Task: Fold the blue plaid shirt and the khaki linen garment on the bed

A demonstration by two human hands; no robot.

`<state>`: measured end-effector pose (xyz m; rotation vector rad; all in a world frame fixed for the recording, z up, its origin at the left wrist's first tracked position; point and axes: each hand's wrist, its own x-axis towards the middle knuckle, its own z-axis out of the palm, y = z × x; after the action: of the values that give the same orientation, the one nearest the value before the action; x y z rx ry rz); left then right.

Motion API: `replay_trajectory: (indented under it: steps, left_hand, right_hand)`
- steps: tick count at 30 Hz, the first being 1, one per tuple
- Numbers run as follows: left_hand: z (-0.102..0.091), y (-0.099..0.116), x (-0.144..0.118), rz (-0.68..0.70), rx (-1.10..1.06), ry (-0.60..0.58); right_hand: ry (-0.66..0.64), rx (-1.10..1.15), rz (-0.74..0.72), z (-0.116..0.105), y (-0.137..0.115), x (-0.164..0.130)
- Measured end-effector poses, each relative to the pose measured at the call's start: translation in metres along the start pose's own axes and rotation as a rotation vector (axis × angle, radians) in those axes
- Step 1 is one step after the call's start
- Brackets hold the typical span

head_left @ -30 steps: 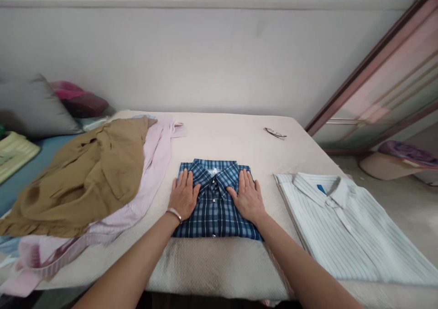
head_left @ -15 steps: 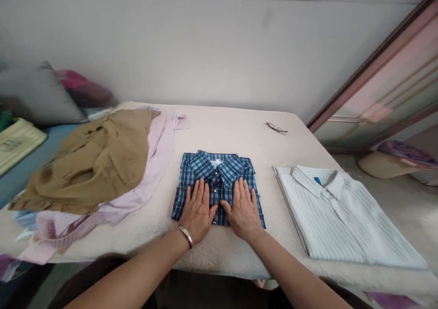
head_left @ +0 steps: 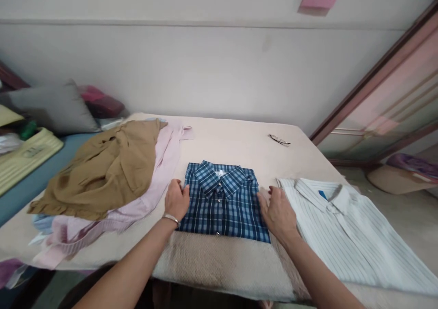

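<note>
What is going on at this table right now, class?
A person stands at a cloth-covered table with a folded blue plaid shirt in front of them. The left hand grips its left edge and the right hand its right edge. A folded white striped shirt lies to the right. A heap with a tan garment on a pink shirt lies to the left.

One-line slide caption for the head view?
Both hands, left and right, grip the sides of a folded plaid shirt on the table.

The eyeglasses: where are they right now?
Head view: the eyeglasses lie on the table toward its far right, beyond the folded blue plaid shirt.
</note>
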<state>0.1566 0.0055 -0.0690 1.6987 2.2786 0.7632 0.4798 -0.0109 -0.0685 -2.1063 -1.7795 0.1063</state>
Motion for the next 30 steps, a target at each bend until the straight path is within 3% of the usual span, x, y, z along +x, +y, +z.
replay_trajectory:
  steps: [2, 5, 9, 12, 17, 24, 27, 30]
  left_hand:
    - [-0.002, 0.004, 0.016, -0.108, 0.085, -0.111]
    - [-0.001, 0.011, 0.026, -0.135, 0.214, -0.254]
    - [-0.001, 0.018, 0.023, -0.084, 0.289, -0.344]
    - [0.0, 0.019, 0.02, -0.026, 0.269, -0.305]
    - [0.005, 0.018, 0.022, -0.201, -0.247, -0.292]
    - [-0.008, 0.028, 0.023, -0.461, -1.002, -0.589]
    - [-0.025, 0.037, 0.013, -0.412, -1.034, -0.608]
    - [-0.038, 0.052, -0.004, -0.392, -1.042, -0.642]
  right_hand:
    - [-0.168, 0.02, 0.163, -0.007, -0.002, 0.012]
    - [-0.348, 0.035, 0.22, -0.008, -0.01, 0.021]
    - [-0.355, 0.031, 0.183, -0.003, -0.019, 0.023]
    - [-0.312, 0.072, 0.19, -0.001, -0.02, 0.024]
    - [-0.309, 0.216, 0.235, 0.005, -0.015, 0.025]
    - [-0.284, 0.198, 0.208, 0.007, -0.023, 0.028]
    - [-0.258, 0.188, 0.188, -0.01, -0.026, 0.029]
    - [-0.236, 0.184, 0.136, -0.04, -0.016, 0.031]
